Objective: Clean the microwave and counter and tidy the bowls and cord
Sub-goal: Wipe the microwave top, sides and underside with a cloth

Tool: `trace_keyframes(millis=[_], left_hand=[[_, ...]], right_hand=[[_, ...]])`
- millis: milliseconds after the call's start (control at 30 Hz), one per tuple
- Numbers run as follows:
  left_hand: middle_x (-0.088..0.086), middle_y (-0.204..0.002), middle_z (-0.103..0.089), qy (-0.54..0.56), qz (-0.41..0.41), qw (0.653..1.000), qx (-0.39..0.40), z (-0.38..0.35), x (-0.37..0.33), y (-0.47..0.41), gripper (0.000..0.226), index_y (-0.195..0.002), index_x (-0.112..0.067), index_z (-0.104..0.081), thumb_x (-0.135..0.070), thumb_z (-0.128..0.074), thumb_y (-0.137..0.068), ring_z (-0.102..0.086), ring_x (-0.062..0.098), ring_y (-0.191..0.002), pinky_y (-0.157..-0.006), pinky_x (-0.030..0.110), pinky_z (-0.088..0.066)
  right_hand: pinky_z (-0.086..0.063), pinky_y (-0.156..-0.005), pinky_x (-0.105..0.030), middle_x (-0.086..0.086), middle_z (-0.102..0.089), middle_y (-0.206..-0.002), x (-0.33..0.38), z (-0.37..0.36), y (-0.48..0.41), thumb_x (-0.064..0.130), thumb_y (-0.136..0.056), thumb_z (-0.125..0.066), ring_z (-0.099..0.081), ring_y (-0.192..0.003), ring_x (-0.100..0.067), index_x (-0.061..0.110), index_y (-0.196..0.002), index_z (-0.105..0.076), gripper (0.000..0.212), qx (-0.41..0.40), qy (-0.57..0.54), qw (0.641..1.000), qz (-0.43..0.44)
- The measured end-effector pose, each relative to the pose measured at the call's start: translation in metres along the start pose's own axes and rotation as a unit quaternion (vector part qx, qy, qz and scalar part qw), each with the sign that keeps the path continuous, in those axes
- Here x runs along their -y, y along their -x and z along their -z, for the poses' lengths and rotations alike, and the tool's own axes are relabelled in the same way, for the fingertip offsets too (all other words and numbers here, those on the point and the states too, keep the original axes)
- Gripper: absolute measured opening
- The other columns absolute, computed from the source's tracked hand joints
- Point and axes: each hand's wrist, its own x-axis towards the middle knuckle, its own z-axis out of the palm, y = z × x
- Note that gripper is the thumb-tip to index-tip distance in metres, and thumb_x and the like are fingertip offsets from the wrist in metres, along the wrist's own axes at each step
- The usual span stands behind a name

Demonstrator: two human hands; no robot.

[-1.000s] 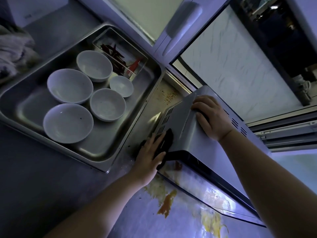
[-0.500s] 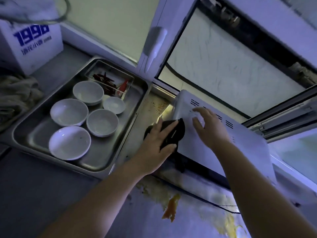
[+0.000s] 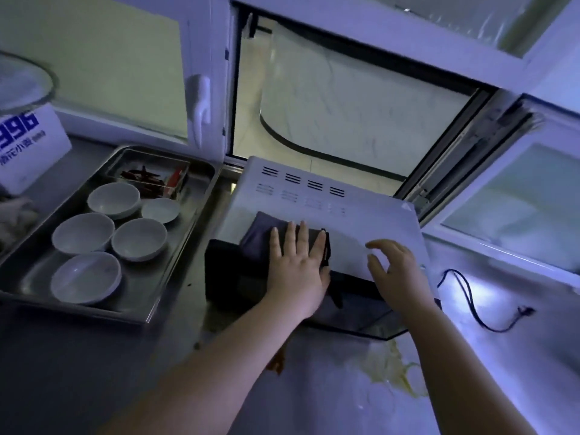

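Observation:
A white microwave stands on the steel counter under an open window. My left hand lies flat on a dark cloth pressed onto the microwave's top near its front left corner. My right hand hovers over the top's front edge with fingers spread and curled, holding nothing. Several white bowls sit in a steel tray to the left. A black cord with its plug lies loose on the counter to the right. Orange and yellow stains smear the counter below the microwave's front.
A clear box of dried chillies sits at the tray's back. A white carton with blue print and a crumpled rag are at far left. The window frame and handle stand right behind the microwave.
My left hand has carried the cloth from the microwave's left side up onto its top. My right hand has lifted off the top and moved toward the front right. The view has tilted up.

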Motion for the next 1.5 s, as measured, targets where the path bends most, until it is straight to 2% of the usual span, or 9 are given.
trace_keyframes(millis=[167,400,600,733,933,1100,1200,1367,1500], left_hand=[[0.016,-0.16,0.008,-0.007,-0.014,0.999,0.04,-0.011,-0.073,-0.008,0.063,-0.155,-0.021,0.001,-0.047,-0.02,-0.102,0.007,0.034,-0.148,-0.115,0.057,0.01],[0.002,-0.162,-0.01,0.003,-0.083,0.996,-0.007,0.005,0.0,-0.008,0.054,-0.154,-0.026,-0.015,-0.045,-0.017,-0.103,-0.007,0.017,-0.149,-0.121,0.034,-0.004],[0.006,-0.162,-0.001,-0.042,-0.018,0.999,-0.014,0.0,-0.001,-0.005,0.053,-0.152,-0.041,-0.003,-0.052,-0.008,-0.1,0.006,0.025,-0.149,-0.118,0.052,0.004],[0.008,-0.162,0.003,-0.033,-0.07,0.997,0.02,-0.01,-0.046,0.005,0.054,-0.152,-0.039,0.002,-0.051,-0.01,-0.101,0.009,0.026,-0.148,-0.116,0.054,0.006],[0.001,-0.153,-0.036,0.04,-0.142,0.988,-0.051,0.01,-0.001,-0.018,0.044,-0.143,-0.023,-0.043,-0.036,-0.042,-0.1,-0.026,0.021,-0.142,-0.115,0.04,-0.021],[0.003,-0.162,-0.001,-0.025,-0.174,0.984,0.013,0.006,0.027,-0.02,0.058,-0.154,-0.023,-0.011,-0.049,-0.017,-0.102,0.007,0.021,-0.149,-0.121,0.044,0.002],[0.003,-0.162,-0.006,-0.017,-0.196,0.98,-0.02,0.002,0.038,-0.013,0.058,-0.154,-0.022,-0.01,-0.046,-0.014,-0.102,0.004,0.019,-0.149,-0.121,0.041,0.002],[0.009,-0.145,-0.048,0.055,-0.225,0.964,-0.129,0.007,0.08,-0.011,0.05,-0.139,-0.011,-0.049,-0.036,-0.028,-0.101,-0.031,0.025,-0.142,-0.119,0.04,-0.016],[0.005,-0.148,-0.044,0.031,-0.297,0.949,-0.097,0.016,0.088,-0.025,0.05,-0.141,-0.015,-0.046,-0.037,-0.025,-0.101,-0.027,0.023,-0.144,-0.12,0.041,-0.015]], right_hand=[[-0.034,-0.095,-0.024,0.002,-0.061,-0.125,-0.022,0.013,0.018,0.017,-0.095,-0.053,-0.048,-0.12,-0.018,0.018,-0.12,-0.063,0.027,-0.007,-0.013,1.0,-0.007],[-0.035,-0.092,-0.025,0.001,-0.063,-0.122,-0.02,0.013,0.025,0.015,-0.094,-0.054,-0.052,-0.117,-0.021,0.017,-0.119,-0.064,0.026,-0.004,-0.031,0.999,0.014],[-0.036,-0.086,-0.025,0.0,-0.062,-0.12,-0.008,0.0,0.029,0.015,-0.094,-0.053,-0.051,-0.113,-0.022,0.016,-0.117,-0.064,0.026,-0.003,-0.055,0.998,0.02],[-0.043,-0.084,-0.031,-0.005,-0.06,-0.112,-0.009,-0.006,0.032,0.009,-0.09,-0.057,-0.055,-0.1,-0.024,0.014,-0.115,-0.064,0.027,-0.036,-0.08,0.996,-0.009],[-0.037,-0.098,-0.035,-0.008,-0.056,-0.127,-0.003,-0.005,0.022,0.01,-0.093,-0.056,-0.049,-0.117,-0.031,0.009,-0.12,-0.063,0.028,-0.071,-0.039,0.997,-0.013],[-0.005,-0.121,-0.041,-0.005,-0.016,-0.161,0.034,-0.033,0.015,0.041,-0.103,-0.026,-0.008,-0.149,-0.025,0.021,-0.152,-0.021,0.054,0.056,0.084,0.995,-0.015],[0.003,-0.121,-0.044,-0.004,-0.011,-0.162,0.04,-0.055,0.029,0.053,-0.092,0.005,-0.003,-0.149,-0.027,0.034,-0.153,-0.01,0.065,0.026,0.171,0.984,-0.036],[-0.002,-0.119,-0.047,-0.006,-0.03,-0.156,0.032,-0.081,0.059,0.045,-0.1,-0.021,-0.021,-0.145,-0.033,0.037,-0.15,-0.023,0.051,-0.068,0.175,0.982,-0.026],[0.002,-0.118,-0.049,-0.013,-0.009,-0.16,0.034,-0.117,0.09,0.041,-0.096,-0.03,0.006,-0.147,-0.035,0.031,-0.154,-0.005,0.063,-0.12,0.099,0.987,-0.051]])
